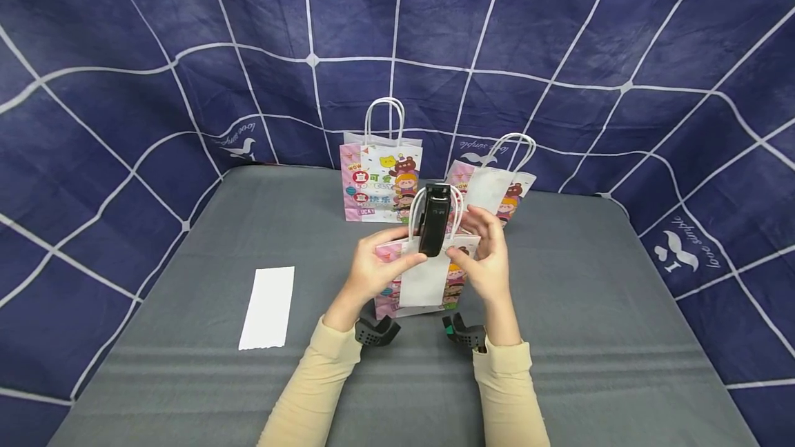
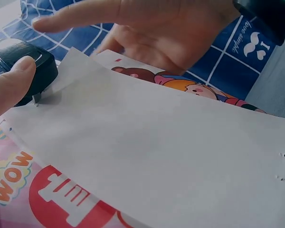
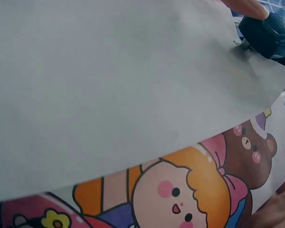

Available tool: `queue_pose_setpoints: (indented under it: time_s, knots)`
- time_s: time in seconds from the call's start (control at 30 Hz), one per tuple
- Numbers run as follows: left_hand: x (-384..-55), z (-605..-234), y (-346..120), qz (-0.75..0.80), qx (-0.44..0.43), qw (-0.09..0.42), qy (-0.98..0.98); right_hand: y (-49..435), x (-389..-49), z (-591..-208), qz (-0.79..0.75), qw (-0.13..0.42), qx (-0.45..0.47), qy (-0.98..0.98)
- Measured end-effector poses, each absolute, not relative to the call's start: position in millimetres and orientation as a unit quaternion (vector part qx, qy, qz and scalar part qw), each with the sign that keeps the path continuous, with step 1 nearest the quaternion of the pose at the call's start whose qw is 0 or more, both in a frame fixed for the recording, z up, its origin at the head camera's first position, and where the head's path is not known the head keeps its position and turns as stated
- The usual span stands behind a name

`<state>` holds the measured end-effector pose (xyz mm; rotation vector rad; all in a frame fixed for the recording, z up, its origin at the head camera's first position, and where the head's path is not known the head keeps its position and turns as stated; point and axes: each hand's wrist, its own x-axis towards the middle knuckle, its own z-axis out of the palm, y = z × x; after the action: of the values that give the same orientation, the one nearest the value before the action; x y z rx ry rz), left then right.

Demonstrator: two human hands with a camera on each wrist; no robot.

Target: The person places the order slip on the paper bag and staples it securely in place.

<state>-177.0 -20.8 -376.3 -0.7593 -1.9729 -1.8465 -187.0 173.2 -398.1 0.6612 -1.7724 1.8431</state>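
A pink and white cartoon-printed paper bag (image 1: 386, 295) stands between both hands, with a blank white paper sheet (image 1: 422, 285) over its front. A black stapler (image 1: 437, 219) sits at the bag's top edge between the white rope handles; its jaws overlap the sheet's upper end. My left hand (image 1: 375, 264) grips the stapler, its thumb (image 2: 23, 76) pressing the front end and the other fingers behind the bag. My right hand (image 1: 487, 261) is at the bag's upper right edge, thumb extended toward the stapler and fingers partly hidden behind the bag.
Behind stand a matching bag (image 1: 379, 185) and, farther right, a tilted one with a white sheet (image 1: 488, 188) on its front. Another white sheet (image 1: 267, 309) lies on the grey table (image 1: 186, 378) at left. Blue gridded cloth (image 1: 348, 12) hangs around the back and sides.
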Motion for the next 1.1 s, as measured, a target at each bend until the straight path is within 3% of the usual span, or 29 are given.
queue_pose_setpoints:
  time_s: [0.3, 0.6, 1.1]
  knots:
    - [-176.6, -374.2, -22.6, -0.652, -0.279, 0.146, -0.69, 164.8, -167.0, -371.3, 0.591, 0.24, 0.245, -0.73]
    - [-177.6, -375.2, -25.4, -0.658, -0.282, 0.105, -0.69, 172.2, -162.0, -362.7, 0.601, 0.177, 0.277, -0.729]
    - [-179.3, -377.1, -24.6, -0.686, -0.29, 0.077, -0.662, 178.1, -175.4, -389.7, 0.58, 0.209, 0.236, -0.751]
